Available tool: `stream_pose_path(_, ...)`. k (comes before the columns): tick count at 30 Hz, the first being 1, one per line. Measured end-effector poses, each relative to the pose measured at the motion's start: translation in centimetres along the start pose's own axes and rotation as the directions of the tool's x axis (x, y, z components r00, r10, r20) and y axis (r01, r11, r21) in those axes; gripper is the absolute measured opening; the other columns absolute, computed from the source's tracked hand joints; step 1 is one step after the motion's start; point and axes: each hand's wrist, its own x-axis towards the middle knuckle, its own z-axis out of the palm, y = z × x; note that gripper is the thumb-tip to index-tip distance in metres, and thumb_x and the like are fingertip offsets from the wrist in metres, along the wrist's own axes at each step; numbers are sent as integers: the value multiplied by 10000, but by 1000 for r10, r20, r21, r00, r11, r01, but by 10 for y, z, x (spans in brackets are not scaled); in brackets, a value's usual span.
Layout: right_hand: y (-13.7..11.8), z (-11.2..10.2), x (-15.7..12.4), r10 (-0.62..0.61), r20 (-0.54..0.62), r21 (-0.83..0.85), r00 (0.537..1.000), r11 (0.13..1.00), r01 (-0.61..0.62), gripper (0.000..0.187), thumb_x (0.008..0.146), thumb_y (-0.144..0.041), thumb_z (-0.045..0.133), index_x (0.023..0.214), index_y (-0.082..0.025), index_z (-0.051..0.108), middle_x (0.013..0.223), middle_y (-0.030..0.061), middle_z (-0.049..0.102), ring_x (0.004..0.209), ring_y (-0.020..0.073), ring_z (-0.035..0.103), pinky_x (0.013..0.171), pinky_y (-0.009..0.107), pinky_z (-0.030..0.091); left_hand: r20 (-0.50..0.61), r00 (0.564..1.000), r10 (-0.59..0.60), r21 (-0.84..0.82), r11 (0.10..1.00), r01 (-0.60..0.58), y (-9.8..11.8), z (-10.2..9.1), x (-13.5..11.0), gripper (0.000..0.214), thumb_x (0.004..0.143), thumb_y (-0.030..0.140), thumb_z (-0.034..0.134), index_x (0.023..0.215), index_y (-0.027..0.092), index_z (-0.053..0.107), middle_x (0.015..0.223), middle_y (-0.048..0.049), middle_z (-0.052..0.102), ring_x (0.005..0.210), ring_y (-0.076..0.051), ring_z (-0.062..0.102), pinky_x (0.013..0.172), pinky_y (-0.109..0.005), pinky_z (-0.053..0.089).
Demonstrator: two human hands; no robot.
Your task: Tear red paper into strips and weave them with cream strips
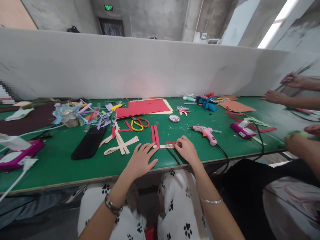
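My left hand (142,159) lies flat on the green table (62,163), fingers spread, its fingertips by the lower ends of two red paper strips (155,135). My right hand (186,149) is curled, pinching the end of a cream paper strip (166,146) where a small red piece (171,143) meets it. A pink glue gun (206,132) lies just right of that hand. Red-and-yellow scissors (139,123) rest beyond the strips, in front of a red paper sheet (142,107).
Cream strips (121,142) and a black case (89,142) lie to the left, with a heap of coloured scraps (87,115) behind. Another person's hands (297,140) work at the right edge, near a purple box (242,130). A white partition (150,66) backs the table.
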Motion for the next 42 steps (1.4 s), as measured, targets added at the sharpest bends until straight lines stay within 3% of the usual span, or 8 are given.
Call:
stream_pose_path(21, -1, 2, -6, 53, -85, 14, 995, 999, -52, 127, 723, -246, 517, 614, -184, 534, 733, 0, 460, 590, 103, 485, 552, 219, 349, 20, 1000, -15, 24, 1000, 15, 3, -4, -1, 401, 848, 346, 353, 1218, 219, 439, 1281, -53, 455, 1169, -221, 391, 985, -446, 272)
stream_pose_path(34, -2, 2, -7, 69, -106, 30, 992, 997, -67, 130, 707, -255, 536, 597, -187, 521, 715, -7, 450, 592, 108, 484, 552, 221, 352, -24, 1000, -16, 30, 999, 17, 4, -3, -2, 382, 841, 353, 359, 1195, 247, 460, 1254, -41, 486, 1163, -209, 406, 988, -431, 277)
stream_pose_path(42, 1, 3, -7, 37, -108, 74, 993, 997, -29, 142, 703, -264, 534, 588, -181, 524, 701, -7, 443, 593, 109, 492, 564, 223, 371, -12, 1000, 22, 41, 999, -22, 2, -3, -2, 485, 848, 367, 334, 1306, 211, 309, 1380, -75, 302, 1260, -215, 271, 1016, -471, 200)
